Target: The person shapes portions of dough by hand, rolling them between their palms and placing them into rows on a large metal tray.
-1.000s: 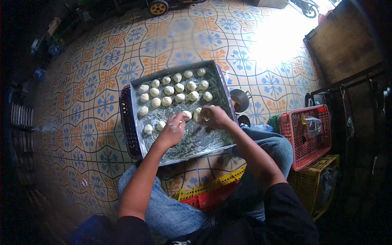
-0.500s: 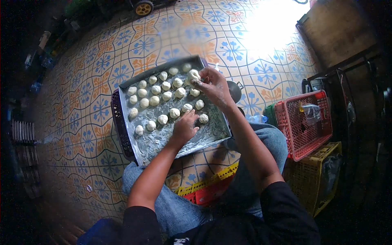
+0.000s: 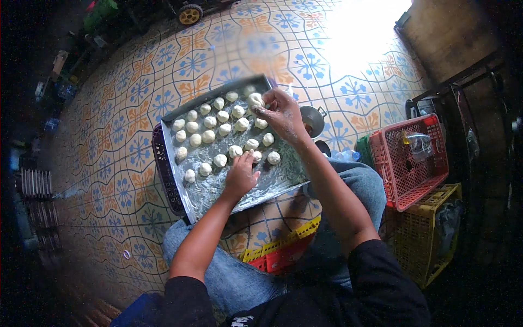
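Note:
A shallow metal tray (image 3: 256, 188), dusted with flour, holds several rows of white dough balls (image 3: 208, 136). In my right hand (image 3: 284, 115), over the tray's far right part, a dough ball (image 3: 255, 101) is pinched between thumb and fingers. My left hand (image 3: 241, 175) rests low over the near rows with its fingers stretched forward. Its fingertips lie between two dough balls, close to or touching them; which, I cannot tell. Flour whitens my right fingers and wrist.
Beneath the tray shows a dark purple crate (image 3: 168, 174). A metal pot (image 3: 312, 121) stands beyond my right forearm, with a plastic bottle (image 3: 346, 156) near my knee. To the right, a red crate (image 3: 400, 201) sits by a yellow crate (image 3: 417, 240). Patterned tiles (image 3: 120, 180) cover the floor.
My left hand has shifted slightly left and drawn its fingers back, uncovering a dough ball by its thumb. My right hand still holds its dough ball, almost unmoved. The view has shifted a little.

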Tool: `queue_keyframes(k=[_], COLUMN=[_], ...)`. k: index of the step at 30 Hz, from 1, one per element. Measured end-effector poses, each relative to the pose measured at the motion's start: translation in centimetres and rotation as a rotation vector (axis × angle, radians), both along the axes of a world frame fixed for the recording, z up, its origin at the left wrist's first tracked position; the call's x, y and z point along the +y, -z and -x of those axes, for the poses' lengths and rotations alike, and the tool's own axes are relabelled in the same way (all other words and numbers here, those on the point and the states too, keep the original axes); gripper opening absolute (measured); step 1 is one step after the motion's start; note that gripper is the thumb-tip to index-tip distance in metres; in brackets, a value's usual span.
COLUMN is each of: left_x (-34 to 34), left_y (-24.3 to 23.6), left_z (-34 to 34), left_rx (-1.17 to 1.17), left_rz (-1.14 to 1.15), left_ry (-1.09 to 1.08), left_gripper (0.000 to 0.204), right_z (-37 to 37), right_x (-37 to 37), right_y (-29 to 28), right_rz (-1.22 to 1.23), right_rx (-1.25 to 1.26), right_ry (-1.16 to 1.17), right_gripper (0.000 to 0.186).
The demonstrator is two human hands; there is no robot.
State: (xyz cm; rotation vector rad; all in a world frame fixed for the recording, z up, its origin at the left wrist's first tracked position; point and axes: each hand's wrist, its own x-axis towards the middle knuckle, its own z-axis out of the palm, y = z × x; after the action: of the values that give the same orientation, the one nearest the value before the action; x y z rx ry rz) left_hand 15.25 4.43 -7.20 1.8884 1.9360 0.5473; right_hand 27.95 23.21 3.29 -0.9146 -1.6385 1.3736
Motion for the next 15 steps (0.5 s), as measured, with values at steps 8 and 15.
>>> queue_keyframes(k=[8,15], left_x=[0.9,-0.1], left_y=[-0.1,0.9], left_z=[-1.2,-0.6], left_rx=[-0.102,-0.018], left_rz=[0.067,-0.047], left_ry=[-0.094,-0.024], left_gripper=[0.045,0.035], right_z=[0.0,-0.2], right_x=[0.2,0.3], right_y=[1.4,1.2], right_rz=[0.006,-0.058], right_rx=[0.034,-0.008], right_ry=[-0.007,-0.003], right_gripper=[0.027,0.025])
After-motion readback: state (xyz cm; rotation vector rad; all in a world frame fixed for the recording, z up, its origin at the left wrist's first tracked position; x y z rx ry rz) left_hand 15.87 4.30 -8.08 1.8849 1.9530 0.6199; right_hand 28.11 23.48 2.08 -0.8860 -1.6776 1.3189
